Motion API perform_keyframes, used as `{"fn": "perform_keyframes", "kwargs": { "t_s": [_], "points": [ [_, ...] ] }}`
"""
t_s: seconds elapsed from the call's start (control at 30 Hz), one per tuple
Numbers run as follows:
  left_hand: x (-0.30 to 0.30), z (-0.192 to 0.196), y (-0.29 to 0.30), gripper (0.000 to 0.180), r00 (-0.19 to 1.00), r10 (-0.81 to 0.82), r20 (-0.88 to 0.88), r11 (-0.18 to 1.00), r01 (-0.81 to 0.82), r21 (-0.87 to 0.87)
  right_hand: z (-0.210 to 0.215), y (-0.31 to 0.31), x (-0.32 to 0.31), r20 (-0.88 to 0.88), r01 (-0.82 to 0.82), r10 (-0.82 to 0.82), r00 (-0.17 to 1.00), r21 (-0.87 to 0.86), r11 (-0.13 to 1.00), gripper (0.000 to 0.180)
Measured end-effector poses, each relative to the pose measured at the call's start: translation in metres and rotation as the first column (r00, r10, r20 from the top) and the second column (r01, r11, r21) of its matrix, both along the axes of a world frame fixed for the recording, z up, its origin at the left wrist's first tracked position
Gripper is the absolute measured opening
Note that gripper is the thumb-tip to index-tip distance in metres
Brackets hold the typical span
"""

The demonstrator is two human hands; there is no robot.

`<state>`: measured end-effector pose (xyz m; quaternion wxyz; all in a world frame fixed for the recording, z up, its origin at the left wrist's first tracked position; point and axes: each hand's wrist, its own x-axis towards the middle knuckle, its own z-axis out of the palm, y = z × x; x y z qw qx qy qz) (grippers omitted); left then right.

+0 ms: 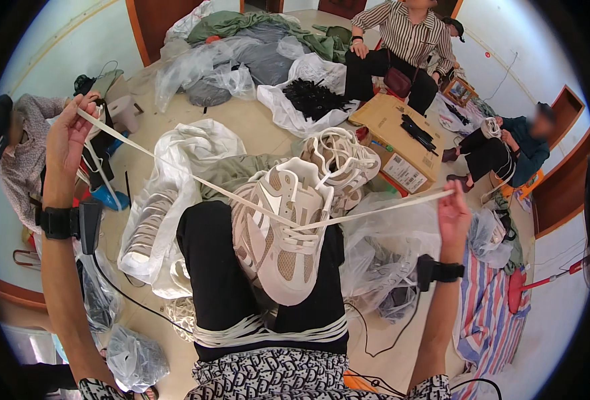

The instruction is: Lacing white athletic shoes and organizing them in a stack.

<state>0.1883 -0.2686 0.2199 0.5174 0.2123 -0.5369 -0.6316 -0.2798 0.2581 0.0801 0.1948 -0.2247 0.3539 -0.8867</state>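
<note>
A beige and white sneaker (288, 250) rests on my lap, toe toward me. A flat cream shoelace (388, 205) runs from its lower eyelets out to both sides, pulled nearly straight. My left hand (71, 137), raised far out at the left, pinches one end. The other end is between the closed fingers of my right hand (453, 217), out at the right. The upper eyelets show no crossed lace. Several loose white laces (268, 335) lie across my thighs. More beige sneakers (341, 160) sit just beyond the one on my lap.
White wrapping with stacked shoes (149, 227) lies left of my knees; clear plastic bags (385, 247) lie right. Beyond are a cardboard box (401, 137) and a white bag of black strips (311, 97). Co-workers sit left, ahead and right. Cables hang from my wristbands.
</note>
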Motion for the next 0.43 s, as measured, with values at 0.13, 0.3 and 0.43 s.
{"fn": "perform_keyframes", "kwargs": {
  "t_s": [0.13, 0.3, 0.43],
  "points": [
    [0.015, 0.002, -0.021, 0.032, 0.999, 0.036, 0.02, 0.999, -0.035, -0.006, 0.011, 0.051, -0.037, -0.001, 0.231, -0.231, 0.973, 0.062, 0.971, 0.039],
    [0.022, 0.014, -0.032, 0.036, 0.991, 0.102, 0.083, 0.994, -0.098, -0.052, 0.051, 0.146, -0.097, -0.544, 0.462, -0.266, 0.796, 0.262, 0.847, 0.037],
    [0.028, 0.029, -0.037, 0.038, 0.981, 0.166, 0.102, 0.981, -0.153, -0.121, 0.107, 0.161, -0.104, -0.658, 0.721, -0.421, 0.624, 0.277, 0.635, 0.042]
  ]
}}
